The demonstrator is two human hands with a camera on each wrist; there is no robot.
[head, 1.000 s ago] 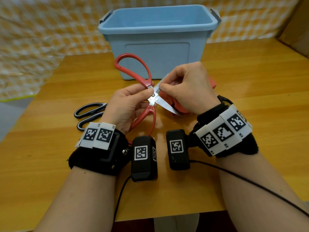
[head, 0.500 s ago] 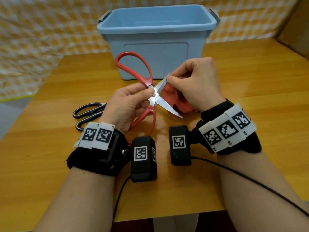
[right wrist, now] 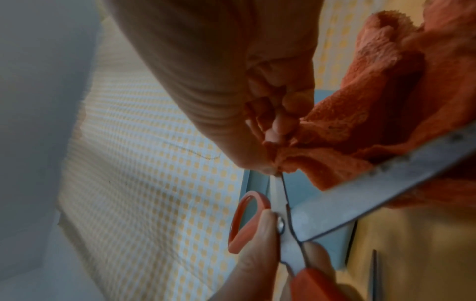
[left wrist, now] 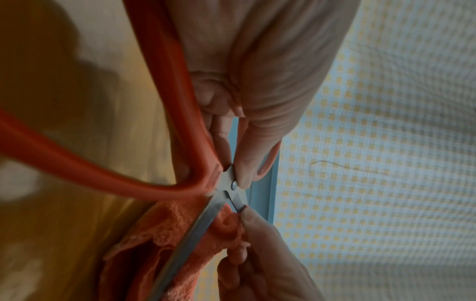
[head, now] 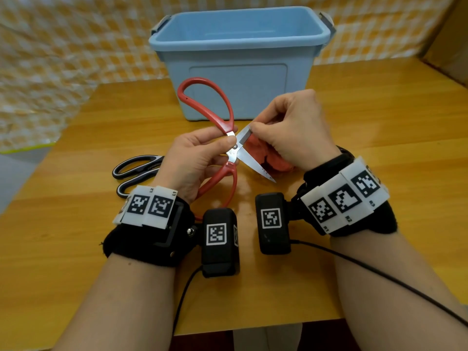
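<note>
Red-handled scissors are held above the table with their blades spread apart. My left hand pinches them at the pivot, thumb on the rivet, with the lower handle running under the palm. My right hand grips a crumpled orange cloth and pinches it against the upper blade near its tip. The left wrist view shows the lower blade lying across the cloth. In the right wrist view the cloth bunches behind the lower blade.
A light blue open bin stands just behind the hands. Black-handled scissors lie on the wooden table to the left of my left hand. A checked cloth hangs behind the table. Cables run from both wrist units toward the near edge.
My right hand with the cloth slid out along the upper blade, then came back a little toward the pivot. The left hand and the scissors stayed almost still.
</note>
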